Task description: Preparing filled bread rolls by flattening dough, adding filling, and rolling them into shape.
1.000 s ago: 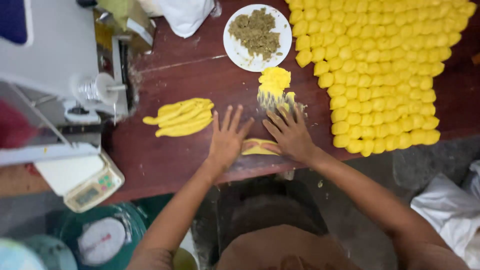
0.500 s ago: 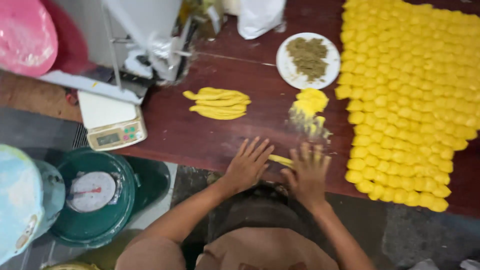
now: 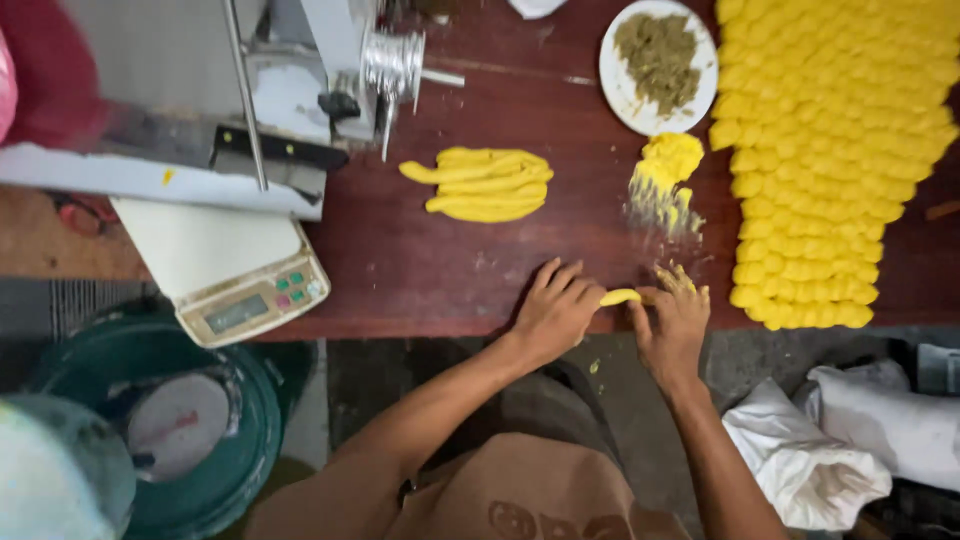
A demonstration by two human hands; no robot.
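A small yellow dough piece (image 3: 620, 296) lies at the near edge of the dark red wooden table (image 3: 420, 260). My left hand (image 3: 555, 312) presses on its left end with fingers spread. My right hand (image 3: 675, 318), smeared with yellow dough, touches its right end. Farther back lies a pile of yellow dough strips (image 3: 485, 184) and a lump of yellow dough (image 3: 668, 160) with crumbs below it. A white plate (image 3: 612, 72) holds greenish-brown filling (image 3: 660, 52).
Rows of shaped yellow dough pieces (image 3: 830, 150) cover the table's right side. A metal machine (image 3: 300, 70) stands at the back left, a white digital scale (image 3: 240, 275) at the left edge. A green dial scale (image 3: 180, 425) sits below. White cloth (image 3: 830, 450) lies at the lower right.
The camera view has swung left and nearer. Both hands stay on the small dough piece at the table's edge, now closer together with the piece showing between them.
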